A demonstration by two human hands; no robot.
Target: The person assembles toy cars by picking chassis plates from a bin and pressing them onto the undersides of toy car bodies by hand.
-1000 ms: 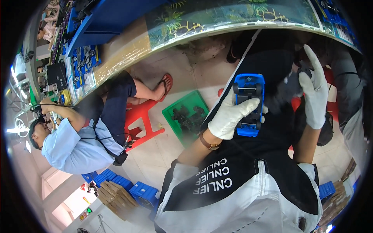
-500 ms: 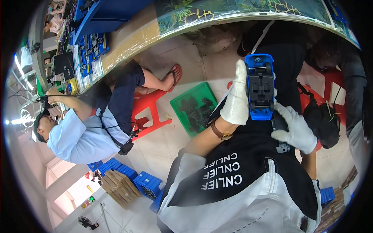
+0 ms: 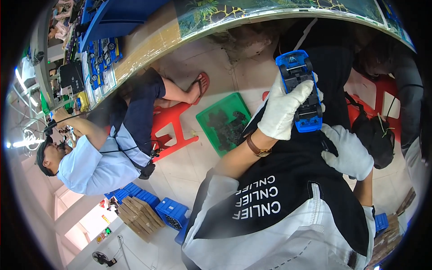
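Note:
A blue toy car (image 3: 309, 123) with a black underside is tilted in front of me, its wheels and chassis facing up. My left hand (image 3: 282, 109), in a white glove, is closed round it, the thumb lying across the chassis. Just below the car's near end, at its right, is my right hand (image 3: 350, 153), also gloved in white. Its fingers curl round a dark thing that hardly stands out from my black clothing; I cannot make out its kind.
A green tray (image 3: 246, 101) of black parts stands on the floor. Above runs the table edge (image 3: 148, 56), with blue toy cars (image 3: 102, 56) at the left. A co-worker (image 3: 96, 157) sits left on a red stool (image 3: 173, 128). Blue crates (image 3: 171, 211) lie behind.
The car has tilted, its top end swinging left, and my left thumb has moved from its side onto the chassis. My right hand has shifted slightly right; the dark thing by it shows less.

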